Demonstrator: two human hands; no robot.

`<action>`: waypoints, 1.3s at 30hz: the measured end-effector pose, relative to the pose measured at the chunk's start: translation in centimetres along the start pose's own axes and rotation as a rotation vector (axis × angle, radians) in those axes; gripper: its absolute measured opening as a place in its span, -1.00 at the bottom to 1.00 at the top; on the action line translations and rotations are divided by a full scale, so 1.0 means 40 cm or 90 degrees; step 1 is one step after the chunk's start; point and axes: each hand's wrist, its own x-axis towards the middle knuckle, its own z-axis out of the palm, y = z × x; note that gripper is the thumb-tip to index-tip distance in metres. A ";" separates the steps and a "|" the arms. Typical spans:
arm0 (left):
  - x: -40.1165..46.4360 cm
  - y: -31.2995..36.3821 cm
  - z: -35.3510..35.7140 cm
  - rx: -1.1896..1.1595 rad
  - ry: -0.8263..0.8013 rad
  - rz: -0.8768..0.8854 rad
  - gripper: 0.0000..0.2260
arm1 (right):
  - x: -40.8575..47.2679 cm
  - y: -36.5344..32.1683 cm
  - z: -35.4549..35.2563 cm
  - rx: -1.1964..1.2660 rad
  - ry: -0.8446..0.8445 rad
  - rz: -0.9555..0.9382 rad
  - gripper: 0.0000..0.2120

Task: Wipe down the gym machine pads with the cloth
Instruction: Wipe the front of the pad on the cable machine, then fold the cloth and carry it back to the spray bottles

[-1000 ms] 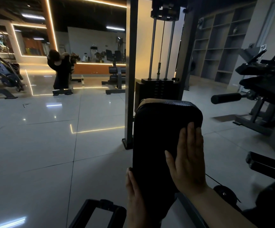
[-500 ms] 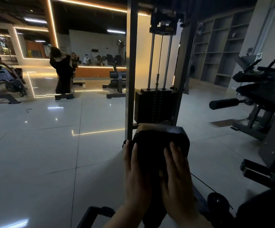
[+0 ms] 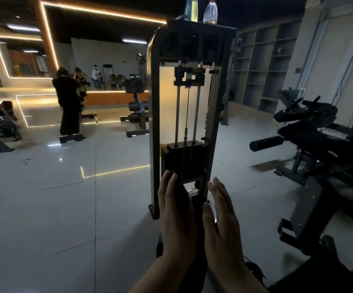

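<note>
Both hands reach forward low in the middle of the view, in front of a tall weight-stack machine (image 3: 184,115). The left hand (image 3: 176,220) has its fingers extended and close together, lying along the left side of a dark pad (image 3: 193,210) that shows only as a narrow black strip between the two hands; the fingertips reach up to the foot of the weight stack (image 3: 184,161). The right hand (image 3: 221,223) is also flat, fingers straight and together, thumb out toward the pad; it stands just right of the pad, and whether the palm touches it cannot be told in the dim light. Neither hand grips anything, and a cloth cannot be made out in either. The pad sits near the viewer, directly before the machine's grey frame, most of it hidden by the hands and forearms. On the machine's top plate, far up in the view, stand two bottles (image 3: 201,10). To the right, another black machine with a roller pad (image 3: 266,143) stands on the pale tiled floor (image 3: 65,208), and grey shelving (image 3: 262,68) lines the far right wall. Far left, a person in dark clothes (image 3: 68,106) stands beside a bench before a mirror edged with glowing light strips.
</note>
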 end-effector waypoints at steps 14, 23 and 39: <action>0.348 0.568 0.023 -0.123 -0.041 0.004 -0.54 | 0.219 -0.546 -0.351 0.080 0.069 0.064 -0.67; 0.365 0.763 0.059 -0.257 -0.127 0.007 -0.58 | 0.167 -0.692 -0.510 0.089 0.175 0.148 -0.64; -0.079 1.115 0.341 -0.422 -0.323 -0.121 -0.58 | -0.153 -0.619 -1.014 -0.002 0.352 0.231 -0.64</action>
